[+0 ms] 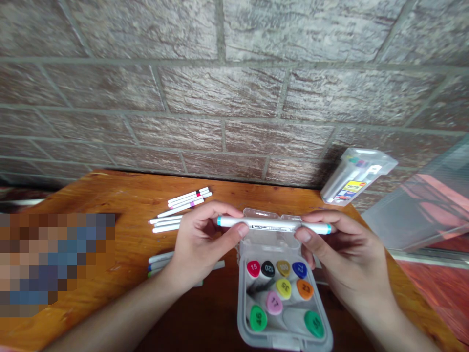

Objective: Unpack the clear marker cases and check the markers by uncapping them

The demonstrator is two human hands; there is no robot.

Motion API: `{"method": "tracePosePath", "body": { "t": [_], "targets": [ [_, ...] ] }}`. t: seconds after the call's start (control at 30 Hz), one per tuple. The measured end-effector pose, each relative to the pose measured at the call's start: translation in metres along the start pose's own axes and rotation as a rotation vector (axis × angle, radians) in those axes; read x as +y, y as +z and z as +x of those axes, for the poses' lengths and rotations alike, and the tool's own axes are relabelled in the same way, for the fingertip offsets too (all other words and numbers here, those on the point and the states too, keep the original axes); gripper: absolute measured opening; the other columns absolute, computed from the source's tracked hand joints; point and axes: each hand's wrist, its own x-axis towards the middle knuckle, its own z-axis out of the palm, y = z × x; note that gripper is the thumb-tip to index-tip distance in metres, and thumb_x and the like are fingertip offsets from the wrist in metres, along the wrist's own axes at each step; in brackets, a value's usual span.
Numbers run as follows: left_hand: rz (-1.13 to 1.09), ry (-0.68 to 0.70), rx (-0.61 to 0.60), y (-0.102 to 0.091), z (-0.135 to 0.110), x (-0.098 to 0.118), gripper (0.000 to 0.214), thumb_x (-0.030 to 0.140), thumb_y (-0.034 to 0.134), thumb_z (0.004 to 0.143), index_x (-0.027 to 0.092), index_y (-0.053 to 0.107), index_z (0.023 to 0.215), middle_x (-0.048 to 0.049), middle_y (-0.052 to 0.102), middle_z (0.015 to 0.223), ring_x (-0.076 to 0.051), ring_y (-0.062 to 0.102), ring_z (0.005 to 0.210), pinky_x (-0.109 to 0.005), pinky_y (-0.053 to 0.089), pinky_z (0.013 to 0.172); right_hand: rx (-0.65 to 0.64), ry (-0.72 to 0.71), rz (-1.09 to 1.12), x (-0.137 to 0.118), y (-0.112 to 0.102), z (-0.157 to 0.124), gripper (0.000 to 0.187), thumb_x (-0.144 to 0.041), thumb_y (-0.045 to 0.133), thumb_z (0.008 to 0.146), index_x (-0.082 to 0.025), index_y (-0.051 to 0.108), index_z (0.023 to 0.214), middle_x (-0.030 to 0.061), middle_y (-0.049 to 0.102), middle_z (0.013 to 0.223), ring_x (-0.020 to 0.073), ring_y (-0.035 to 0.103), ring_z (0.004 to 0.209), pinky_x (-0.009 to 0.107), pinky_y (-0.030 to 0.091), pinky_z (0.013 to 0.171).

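Observation:
A white marker point(273, 226) with turquoise ends lies level between my two hands. My left hand point(205, 244) pinches it near its left end, thumb in front. Near the other end, my right hand point(344, 259) grips it between thumb and fingers. Just below the marker is an open clear plastic case point(242, 313), its lid folded back behind. Several markers stand in the case with numbered coloured caps, among them a red cap point(253, 268), an orange cap point(304, 289) and a green cap point(258, 318). Gaps show between some of them.
Several white markers point(188, 198) lie on the wooden table point(120, 195) at back left, and more markers point(161, 261) lie partly behind my left forearm. A closed clear case point(357, 176) stands at back right by the brick wall point(220, 93). A pixelated patch covers the left side.

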Motion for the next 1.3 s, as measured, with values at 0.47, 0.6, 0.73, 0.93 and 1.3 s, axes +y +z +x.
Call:
{"method": "tracePosePath", "body": {
  "t": [0.47, 0.6, 0.73, 0.93, 1.3],
  "targets": [
    [-0.043, -0.105, -0.042, -0.0025, -0.0035, -0.0008, 0.008, 0.024, 0.084, 0.085, 0.018, 0.079, 0.088, -0.0011, 0.073, 0.071, -0.008, 0.054, 0.046, -0.020, 0.042, 0.043, -0.013, 0.003, -0.035, -0.0023, -0.0013, 0.0000, 0.017, -0.036, 0.089, 0.084, -0.026, 0.078, 0.093, -0.0049, 0.065, 0.054, 0.0115, 0.056, 0.040, 0.022, 0.049, 0.041],
    [-0.078, -0.153, -0.073, -0.0037, -0.0049, -0.0022, 0.012, 0.030, 0.082, 0.089, 0.018, 0.078, 0.091, 0.0021, 0.066, 0.062, -0.008, 0.051, 0.043, -0.019, 0.038, 0.040, -0.022, -0.008, -0.027, -0.0021, -0.0015, -0.0003, 0.016, -0.036, 0.088, 0.086, -0.026, 0.079, 0.095, -0.0048, 0.064, 0.053, 0.0110, 0.055, 0.040, 0.021, 0.049, 0.042],
    [-0.043, -0.093, -0.059, -0.0038, -0.0050, -0.0024, 0.007, 0.026, 0.081, 0.088, 0.019, 0.079, 0.089, 0.0005, 0.070, 0.066, -0.008, 0.053, 0.046, -0.020, 0.041, 0.043, -0.016, -0.023, -0.040, -0.0001, -0.0029, 0.0001, 0.016, -0.035, 0.089, 0.085, -0.026, 0.079, 0.094, -0.0035, 0.065, 0.055, 0.0129, 0.057, 0.040, 0.024, 0.050, 0.040],
    [0.002, 0.017, -0.023, -0.0033, -0.0027, -0.0025, 0.007, 0.016, 0.085, 0.082, 0.020, 0.081, 0.086, -0.0035, 0.080, 0.079, -0.013, 0.067, 0.060, -0.021, 0.050, 0.052, -0.057, -0.082, -0.005, 0.0043, -0.0059, 0.0032, 0.013, -0.030, 0.090, 0.084, -0.027, 0.080, 0.091, -0.0036, 0.068, 0.058, 0.0114, 0.060, 0.039, 0.020, 0.050, 0.038],
    [-0.026, -0.044, -0.010, -0.0010, -0.0016, 0.0009, 0.010, 0.018, 0.089, 0.076, 0.020, 0.083, 0.084, -0.0039, 0.080, 0.074, -0.017, 0.071, 0.061, -0.025, 0.055, 0.055, 0.007, -0.015, -0.011, -0.0001, -0.0025, -0.0004, 0.020, -0.034, 0.093, 0.081, -0.025, 0.079, 0.093, -0.0040, 0.067, 0.055, 0.0118, 0.058, 0.039, 0.023, 0.049, 0.039]
  ]
}}
